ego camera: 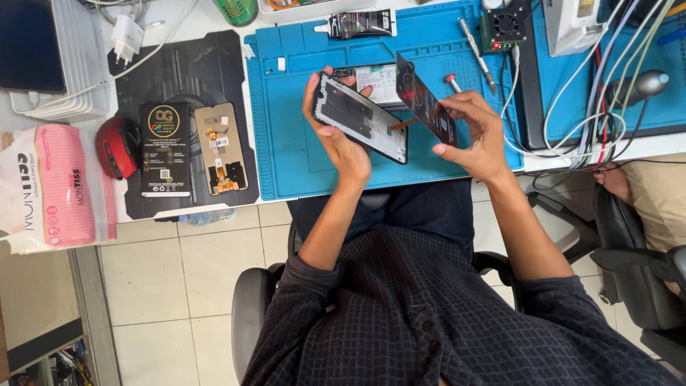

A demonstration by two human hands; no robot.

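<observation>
Tablet [28,43] cut off at left edge, green bottle [236,10] cropped at top

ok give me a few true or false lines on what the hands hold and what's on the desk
1. The left hand holds a phone frame. True.
2. The right hand is empty. False: it holds a dark screen panel.
3. An orange flex strip runs between frame and panel. True.
4. The mat under the hands is red. False: it is blue.
5. A red mouse lies left of the mat. True.
</observation>
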